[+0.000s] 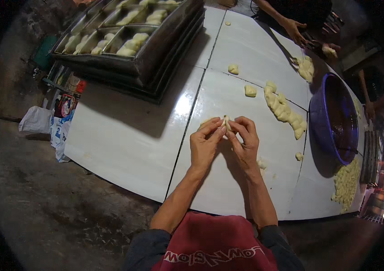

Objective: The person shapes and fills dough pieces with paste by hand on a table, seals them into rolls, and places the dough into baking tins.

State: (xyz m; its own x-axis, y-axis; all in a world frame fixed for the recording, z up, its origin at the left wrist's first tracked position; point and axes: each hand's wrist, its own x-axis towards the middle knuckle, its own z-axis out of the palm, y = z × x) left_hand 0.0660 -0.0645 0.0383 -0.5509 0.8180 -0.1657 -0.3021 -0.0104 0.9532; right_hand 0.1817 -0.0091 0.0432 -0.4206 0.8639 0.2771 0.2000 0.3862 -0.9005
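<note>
Over the white tiled table (124, 149), my left hand (203, 145) and my right hand (246, 142) meet at one small piece of pale dough (226, 123). Both hands are closed, pinching its edges between thumbs and fingertips. A dark spot shows at the top of the dough; what it is I cannot make out. Another bit of dough (207, 121) peeks out behind my left fingers. Beyond my right hand lies a long knobbly row of dough lumps (283, 109). Two separate dough pieces, a squarish one (250, 91) and a smaller one (233, 69), sit farther back.
At the far left stands a stack of dark metal trays (142, 67), the top one divided and holding dough. A purple tub (319, 119) occupies the right side, with many small dough bits (346, 183) nearer me. Another person's hand (294, 30) is beyond a dough lump (306, 68).
</note>
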